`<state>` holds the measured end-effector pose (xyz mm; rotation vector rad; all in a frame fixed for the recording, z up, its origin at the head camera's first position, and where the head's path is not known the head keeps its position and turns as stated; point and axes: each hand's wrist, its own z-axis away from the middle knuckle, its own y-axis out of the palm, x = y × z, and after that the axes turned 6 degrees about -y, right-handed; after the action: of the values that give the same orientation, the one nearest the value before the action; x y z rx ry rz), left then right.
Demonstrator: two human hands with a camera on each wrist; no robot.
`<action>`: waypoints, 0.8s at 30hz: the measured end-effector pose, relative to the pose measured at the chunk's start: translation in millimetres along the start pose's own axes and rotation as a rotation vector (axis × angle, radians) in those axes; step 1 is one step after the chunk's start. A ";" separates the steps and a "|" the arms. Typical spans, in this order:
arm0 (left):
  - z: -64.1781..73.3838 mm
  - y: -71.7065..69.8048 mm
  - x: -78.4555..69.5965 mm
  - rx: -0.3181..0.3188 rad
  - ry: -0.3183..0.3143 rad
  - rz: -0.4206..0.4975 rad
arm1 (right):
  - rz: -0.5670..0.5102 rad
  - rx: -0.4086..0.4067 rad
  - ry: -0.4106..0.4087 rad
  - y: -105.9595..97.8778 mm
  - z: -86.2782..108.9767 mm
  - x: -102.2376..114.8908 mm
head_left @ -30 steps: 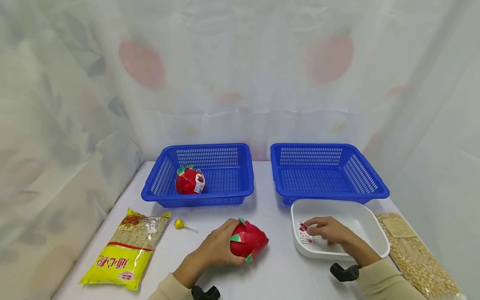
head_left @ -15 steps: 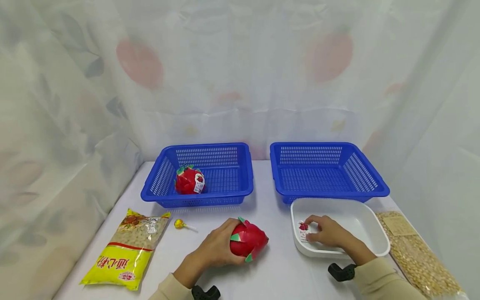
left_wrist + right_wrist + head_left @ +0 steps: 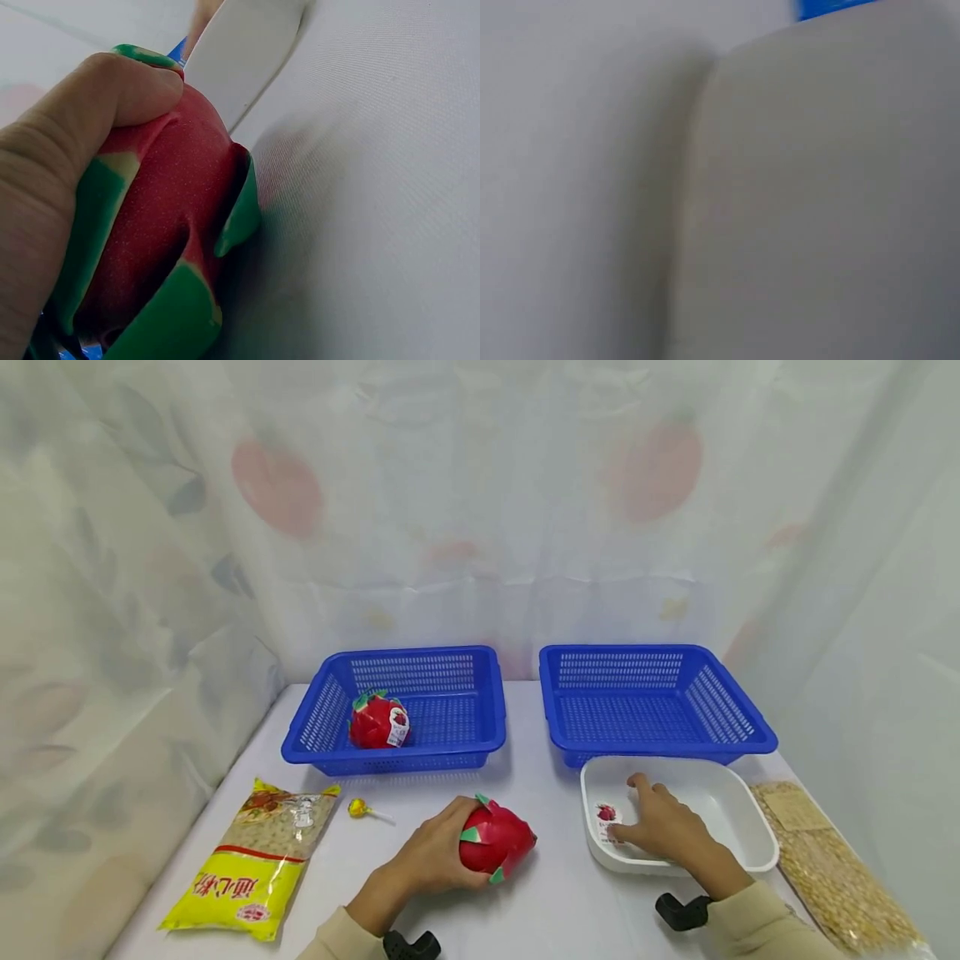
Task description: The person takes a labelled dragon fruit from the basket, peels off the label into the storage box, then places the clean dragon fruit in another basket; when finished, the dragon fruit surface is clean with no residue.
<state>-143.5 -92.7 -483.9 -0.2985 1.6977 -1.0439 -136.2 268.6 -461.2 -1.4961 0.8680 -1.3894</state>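
My left hand [image 3: 442, 853] grips a red dragon fruit [image 3: 498, 842] with green scale tips, on the white table. In the left wrist view the thumb [image 3: 124, 90] presses along the fruit's side. My right hand [image 3: 670, 827] is inside the white plastic basin [image 3: 750, 814], fingers spread and thumb tip over the lower part of a small dragon fruit label [image 3: 606, 814] at the basin's left side. The right wrist view shows only the basin's blurred outer wall [image 3: 802, 195], not the hand.
A second, labelled dragon fruit [image 3: 375, 721] sits in the left blue basket [image 3: 465, 749]. Another blue basket [image 3: 660, 748] stands behind the basin. A yellow pasta bag [image 3: 255, 868] and a lollipop [image 3: 360, 808] lie at left. A bag of pale kernels [image 3: 832, 877] lies at right.
My right hand's fingers have moved from over the label, spreading farther back in the basin, so more of the label shows. The left hand and its dragon fruit have stayed put.
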 end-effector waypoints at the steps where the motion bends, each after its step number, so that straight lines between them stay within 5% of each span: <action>1: 0.3 0.9 0.4 0.002 0.002 -0.002 | -0.014 -0.020 -0.016 -3.4 1.9 0.5; 13: 1.3 1.6 -0.8 0.009 -0.020 0.011 | -0.094 -0.203 -0.216 -74.9 22.2 15.9; 24: 0.2 1.1 -0.7 0.012 -0.026 0.020 | -0.108 -0.441 -0.362 -124.6 23.3 -19.5</action>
<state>-142.7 -91.7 -484.4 -0.2858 1.6675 -1.0305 -125.2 334.6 -351.8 -2.0789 0.9049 -0.9872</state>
